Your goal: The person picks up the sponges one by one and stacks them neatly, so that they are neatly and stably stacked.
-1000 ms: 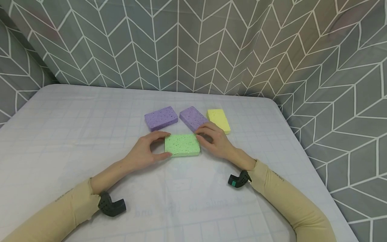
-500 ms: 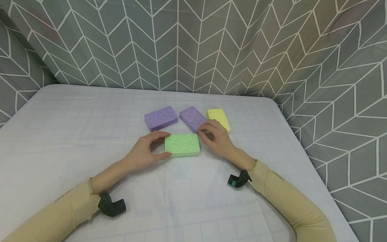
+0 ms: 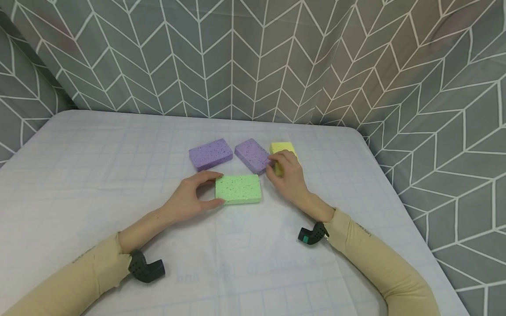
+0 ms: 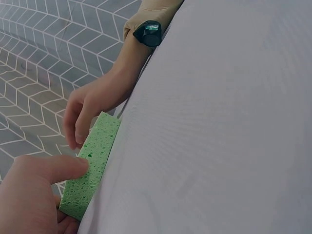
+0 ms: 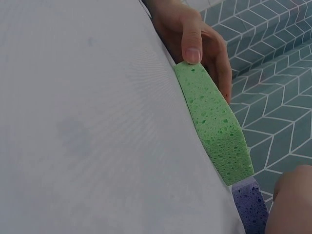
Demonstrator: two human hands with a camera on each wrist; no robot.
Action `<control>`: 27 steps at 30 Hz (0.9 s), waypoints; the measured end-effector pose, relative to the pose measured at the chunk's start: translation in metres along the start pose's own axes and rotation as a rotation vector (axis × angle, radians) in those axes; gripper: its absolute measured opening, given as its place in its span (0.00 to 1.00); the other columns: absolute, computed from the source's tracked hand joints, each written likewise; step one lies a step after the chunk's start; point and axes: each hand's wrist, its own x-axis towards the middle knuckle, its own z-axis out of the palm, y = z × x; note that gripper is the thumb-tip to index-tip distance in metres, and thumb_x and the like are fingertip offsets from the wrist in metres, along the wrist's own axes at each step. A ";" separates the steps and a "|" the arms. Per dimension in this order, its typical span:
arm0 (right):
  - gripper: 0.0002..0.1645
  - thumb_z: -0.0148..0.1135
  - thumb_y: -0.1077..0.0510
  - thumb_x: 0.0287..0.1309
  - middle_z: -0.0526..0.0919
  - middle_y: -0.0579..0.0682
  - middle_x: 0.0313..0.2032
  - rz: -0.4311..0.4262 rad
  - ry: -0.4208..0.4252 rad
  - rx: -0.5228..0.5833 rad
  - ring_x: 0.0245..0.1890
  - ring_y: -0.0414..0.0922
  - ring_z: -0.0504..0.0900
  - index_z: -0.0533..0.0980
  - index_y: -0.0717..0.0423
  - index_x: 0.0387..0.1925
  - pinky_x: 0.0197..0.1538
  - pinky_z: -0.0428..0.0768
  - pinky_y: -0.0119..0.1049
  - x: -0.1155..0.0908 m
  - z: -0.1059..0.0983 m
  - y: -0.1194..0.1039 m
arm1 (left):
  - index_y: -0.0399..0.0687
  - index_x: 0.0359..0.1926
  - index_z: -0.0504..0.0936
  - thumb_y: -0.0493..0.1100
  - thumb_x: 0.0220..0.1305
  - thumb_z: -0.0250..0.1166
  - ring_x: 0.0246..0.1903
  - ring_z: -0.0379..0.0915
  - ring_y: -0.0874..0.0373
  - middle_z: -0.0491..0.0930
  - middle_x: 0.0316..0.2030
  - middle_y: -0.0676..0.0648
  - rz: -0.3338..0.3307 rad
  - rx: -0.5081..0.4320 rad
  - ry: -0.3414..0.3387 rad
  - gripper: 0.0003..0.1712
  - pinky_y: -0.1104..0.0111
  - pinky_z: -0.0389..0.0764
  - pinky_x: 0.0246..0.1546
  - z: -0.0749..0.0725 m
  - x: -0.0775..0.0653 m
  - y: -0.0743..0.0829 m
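Note:
A green sponge lies flat on the white-covered table. My left hand holds it at its left end, thumb on the near side and fingers at the far side; the left wrist view shows the thumb against its pitted face. Beyond the green sponge's right corner is my right hand, fingers loosely bent, with nothing seen between them. Its fingertips are at the right end of a purple sponge; whether they touch it I cannot tell. Behind that hand, a yellow sponge is partly hidden.
Another purple sponge lies to the left, behind the green one. The white cloth covers the table, whose far edge meets a grey curtain with white lines. Black wrist cameras sit at both sleeves.
My right hand has left the green sponge's right end and moved away and slightly right, toward the purple and yellow sponges. The left hand and the sponges look unmoved.

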 end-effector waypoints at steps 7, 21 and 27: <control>0.19 0.65 0.63 0.54 0.78 0.60 0.45 0.103 -0.023 -0.044 0.47 0.55 0.74 0.79 0.69 0.47 0.49 0.75 0.48 0.000 -0.002 0.000 | 0.43 0.62 0.76 0.44 0.51 0.79 0.59 0.76 0.51 0.79 0.59 0.46 -0.003 -0.002 -0.003 0.37 0.57 0.75 0.65 0.000 0.000 0.000; 0.28 0.66 0.57 0.54 0.76 0.61 0.49 0.203 -0.039 -0.125 0.49 0.56 0.71 0.76 0.71 0.54 0.50 0.73 0.49 0.000 -0.002 0.000 | 0.43 0.62 0.77 0.44 0.52 0.78 0.59 0.76 0.50 0.79 0.59 0.46 -0.006 0.006 0.001 0.36 0.56 0.75 0.65 0.001 0.000 -0.002; 0.31 0.65 0.54 0.54 0.75 0.61 0.50 0.238 -0.048 -0.151 0.50 0.57 0.70 0.75 0.70 0.56 0.51 0.72 0.49 0.000 -0.002 0.000 | 0.44 0.62 0.77 0.44 0.51 0.79 0.59 0.76 0.51 0.79 0.59 0.46 -0.008 -0.001 -0.002 0.37 0.56 0.76 0.65 0.000 0.000 -0.002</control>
